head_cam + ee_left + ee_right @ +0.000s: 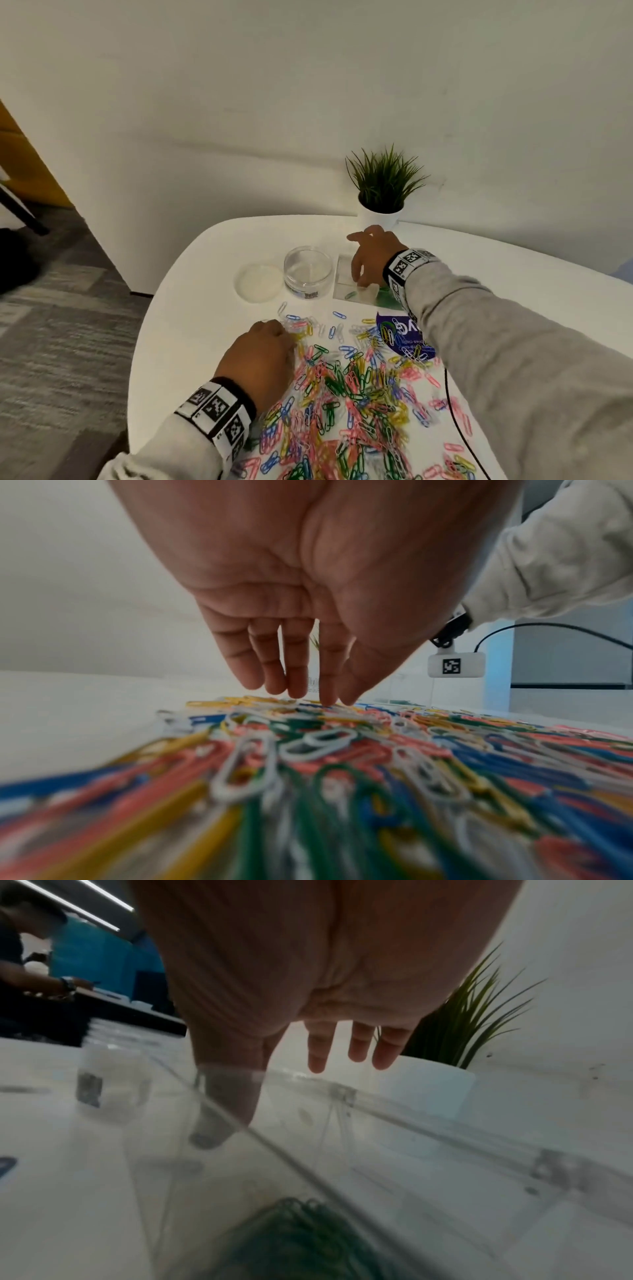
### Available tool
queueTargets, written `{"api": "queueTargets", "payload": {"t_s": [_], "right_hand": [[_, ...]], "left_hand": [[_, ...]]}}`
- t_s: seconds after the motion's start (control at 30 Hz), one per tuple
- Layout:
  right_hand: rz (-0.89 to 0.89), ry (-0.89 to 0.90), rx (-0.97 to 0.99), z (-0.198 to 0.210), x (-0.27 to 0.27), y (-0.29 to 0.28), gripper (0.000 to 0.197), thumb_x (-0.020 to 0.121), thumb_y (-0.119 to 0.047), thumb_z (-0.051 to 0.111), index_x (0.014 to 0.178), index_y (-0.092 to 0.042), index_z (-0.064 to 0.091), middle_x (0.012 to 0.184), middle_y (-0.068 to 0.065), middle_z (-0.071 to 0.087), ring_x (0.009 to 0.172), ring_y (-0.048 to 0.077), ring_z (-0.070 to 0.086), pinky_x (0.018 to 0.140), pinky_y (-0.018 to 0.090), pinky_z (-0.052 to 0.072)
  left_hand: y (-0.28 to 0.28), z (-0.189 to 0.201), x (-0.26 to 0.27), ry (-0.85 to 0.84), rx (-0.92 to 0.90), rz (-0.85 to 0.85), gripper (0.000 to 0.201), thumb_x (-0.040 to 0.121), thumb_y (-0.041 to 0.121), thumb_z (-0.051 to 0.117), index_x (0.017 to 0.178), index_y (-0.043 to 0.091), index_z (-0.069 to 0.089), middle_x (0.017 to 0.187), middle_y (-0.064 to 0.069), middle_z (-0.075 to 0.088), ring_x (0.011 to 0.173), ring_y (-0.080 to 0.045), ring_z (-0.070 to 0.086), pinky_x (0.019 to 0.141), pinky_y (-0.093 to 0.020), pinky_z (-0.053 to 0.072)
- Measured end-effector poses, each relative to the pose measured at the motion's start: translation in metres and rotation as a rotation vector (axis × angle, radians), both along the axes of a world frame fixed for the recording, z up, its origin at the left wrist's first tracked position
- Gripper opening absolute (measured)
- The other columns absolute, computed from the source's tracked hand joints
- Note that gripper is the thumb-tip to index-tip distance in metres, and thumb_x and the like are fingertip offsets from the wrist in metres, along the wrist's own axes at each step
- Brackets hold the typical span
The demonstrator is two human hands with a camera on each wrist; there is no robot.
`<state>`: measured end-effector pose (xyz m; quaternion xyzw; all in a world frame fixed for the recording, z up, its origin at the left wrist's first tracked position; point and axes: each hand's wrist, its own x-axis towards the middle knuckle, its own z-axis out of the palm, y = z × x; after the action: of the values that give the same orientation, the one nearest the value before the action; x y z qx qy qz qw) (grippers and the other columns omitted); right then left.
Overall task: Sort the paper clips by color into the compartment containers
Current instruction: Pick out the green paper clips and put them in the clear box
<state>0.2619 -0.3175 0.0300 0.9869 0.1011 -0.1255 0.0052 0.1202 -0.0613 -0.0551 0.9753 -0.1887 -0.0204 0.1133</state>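
Tabletop (191, 274): white, rounded edge; set against a white wall.
Paper clips (342, 387): large mixed pile (pink, yellow, green, blue, white) spread over the near half of the tabletop; a few strays are scattered at the far edge of the pile.
Left hand (260, 359): placed palm-down at the far left edge of the pile. Fingers (298, 669) are held straight and close together, tips down on the clips; thumb tip is brought in next to the index tip. Whether a clip is pinched cannot be told.
Right hand (371, 257): held over the clear compartment container (342, 274), well beyond the pile. Thumb and index are lowered inside a compartment, seen through the clear wall in the right wrist view; the other fingers (358, 1045) are spread and raised. Whether anything is pinched between thumb and index cannot be told.
Green clips (301, 1231): a heap is seen in the compartment nearest the wrist; one more green clip (350, 294) lies in the near left compartment.
Round clear jar (308, 270): just left of the container, nothing seen inside.
Lid (258, 281): laid flat, left of the jar.
Purple label (406, 334): partly covered by clips, right of the pile.
Potted plant (383, 192): white pot, at the far tabletop edge behind the right hand.
Black cable (455, 418): run along the right sleeve.
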Motion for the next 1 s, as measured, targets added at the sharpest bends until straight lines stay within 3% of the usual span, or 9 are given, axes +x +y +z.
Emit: {"api": "queueTargets", "payload": {"t_s": [0.07, 0.2, 0.33, 0.47, 0.63, 0.7, 0.8, 0.9, 1.0], "right_hand": [[0.02, 0.054, 0.009, -0.01, 0.007, 0.001, 0.039, 0.062, -0.038, 0.088, 0.098, -0.043, 0.073, 0.156, -0.013, 0.029, 0.146, 0.024, 0.013, 0.118, 0.037, 0.019], [0.053, 0.132, -0.023, -0.029, 0.019, 0.002, 0.027, 0.06, -0.05, 0.084, 0.064, -0.065, 0.062, 0.16, -0.019, 0.019, 0.148, 0.023, 0.008, 0.119, 0.043, 0.015], [0.098, 0.117, -0.098, -0.028, 0.016, 0.008, 0.018, 0.069, -0.046, 0.082, 0.06, -0.046, 0.066, 0.161, -0.019, 0.017, 0.148, 0.024, 0.01, 0.119, 0.043, 0.015], [0.158, 0.128, -0.134, -0.021, 0.011, 0.011, 0.015, 0.076, -0.04, 0.08, 0.072, -0.039, 0.066, 0.162, -0.016, 0.016, 0.15, 0.024, 0.009, 0.118, 0.041, 0.016], [0.186, 0.161, -0.183, -0.017, 0.008, 0.014, 0.022, 0.074, -0.038, 0.083, 0.071, -0.037, 0.061, 0.162, -0.016, 0.016, 0.15, 0.024, 0.008, 0.117, 0.041, 0.015], [0.207, 0.149, -0.156, -0.017, 0.006, 0.013, 0.017, 0.076, -0.031, 0.08, 0.076, -0.038, 0.065, 0.162, -0.014, 0.018, 0.149, 0.024, 0.01, 0.117, 0.043, 0.017], [0.225, 0.102, -0.079, -0.015, 0.005, 0.01, 0.013, 0.081, -0.026, 0.073, 0.086, -0.038, 0.073, 0.158, -0.013, 0.029, 0.145, 0.021, 0.022, 0.115, 0.046, 0.023], [0.217, 0.103, -0.047, -0.012, 0.006, 0.01, 0.007, 0.081, -0.03, 0.074, 0.083, -0.037, 0.073, 0.155, -0.015, 0.034, 0.144, 0.019, 0.024, 0.115, 0.045, 0.023], [0.249, 0.089, -0.098, -0.017, 0.006, 0.011, 0.007, 0.084, -0.027, 0.074, 0.08, -0.033, 0.075, 0.156, -0.015, 0.033, 0.145, 0.021, 0.023, 0.114, 0.043, 0.024]], "left_hand": [[0.0, -0.001, 0.0, -0.03, 0.004, 0.01, 0.03, 0.09, 0.032, 0.041, 0.1, 0.026, 0.069, 0.101, 0.007, 0.06, 0.092, -0.019, 0.055, 0.071, -0.036, 0.052], [0.002, -0.001, 0.001, -0.026, 0.004, 0.064, 0.019, 0.087, 0.025, 0.051, 0.096, 0.026, 0.067, 0.095, 0.006, 0.058, 0.084, -0.019, 0.054, 0.065, -0.035, 0.051], [0.002, -0.005, 0.002, -0.033, 0.015, 0.065, 0.015, 0.085, 0.026, 0.052, 0.093, 0.026, 0.065, 0.094, 0.005, 0.057, 0.082, -0.019, 0.054, 0.063, -0.035, 0.051], [0.002, -0.004, 0.001, -0.04, 0.008, 0.056, 0.013, 0.081, 0.027, 0.057, 0.091, 0.026, 0.065, 0.091, 0.005, 0.057, 0.079, -0.019, 0.055, 0.058, -0.032, 0.049], [0.002, -0.005, 0.0, -0.047, -0.001, 0.055, 0.019, 0.075, 0.027, 0.063, 0.094, 0.025, 0.064, 0.087, 0.006, 0.056, 0.073, -0.017, 0.055, 0.053, -0.029, 0.045], [0.003, -0.002, 0.001, -0.038, -0.039, 0.07, 0.02, 0.078, 0.024, 0.062, 0.099, 0.023, 0.065, 0.091, 0.005, 0.056, 0.076, -0.019, 0.055, 0.056, -0.031, 0.048], [0.007, 0.009, 0.015, 0.022, -0.058, 0.096, 0.024, 0.093, 0.023, 0.049, 0.115, 0.022, 0.06, 0.106, 0.003, 0.054, 0.093, -0.021, 0.053, 0.074, -0.034, 0.049], [0.014, 0.023, 0.04, 0.069, -0.005, 0.148, 0.028, 0.099, 0.031, 0.044, 0.123, 0.025, 0.057, 0.117, 0.004, 0.056, 0.107, -0.019, 0.055, 0.087, -0.032, 0.048], [0.02, 0.029, 0.053, 0.134, 0.089, 0.18, 0.031, 0.097, 0.041, 0.046, 0.123, 0.028, 0.056, 0.121, 0.004, 0.056, 0.111, -0.019, 0.056, 0.092, -0.034, 0.048]]}}
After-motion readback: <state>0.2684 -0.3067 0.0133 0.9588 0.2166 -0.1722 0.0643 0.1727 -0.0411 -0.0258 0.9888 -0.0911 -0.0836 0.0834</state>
